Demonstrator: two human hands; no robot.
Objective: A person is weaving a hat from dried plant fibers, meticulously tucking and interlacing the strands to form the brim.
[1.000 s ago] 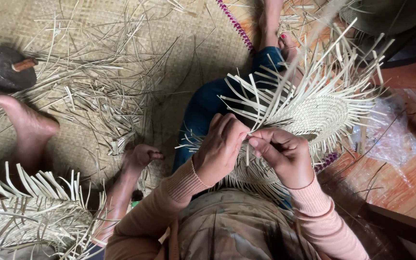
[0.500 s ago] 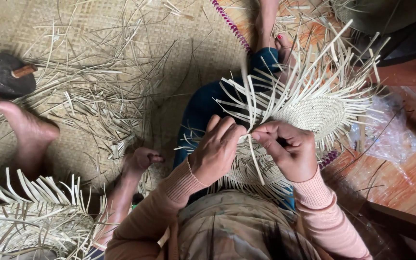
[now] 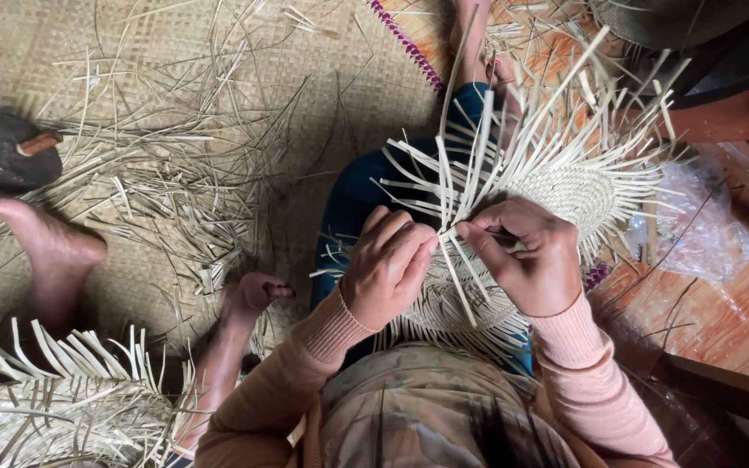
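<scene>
- Left hand pinches a pale strip at the woven piece, on the lap.
- Right hand grips neighbouring strips.
- Loose strip ends fan out from 9 to 3 o'clock.
- Straw litter covers the floor mat at 9 o'clock.

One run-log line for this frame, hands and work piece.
left hand: pinching straw strip | right hand: gripping same strip | woven straw piece: on lap | floor mat: loose strips

"What did you have on?"

"Long ribbed salmon-pink sleeves, snug at the wrists, blue trousers, and a patterned brownish top. My feet were bare."
</scene>
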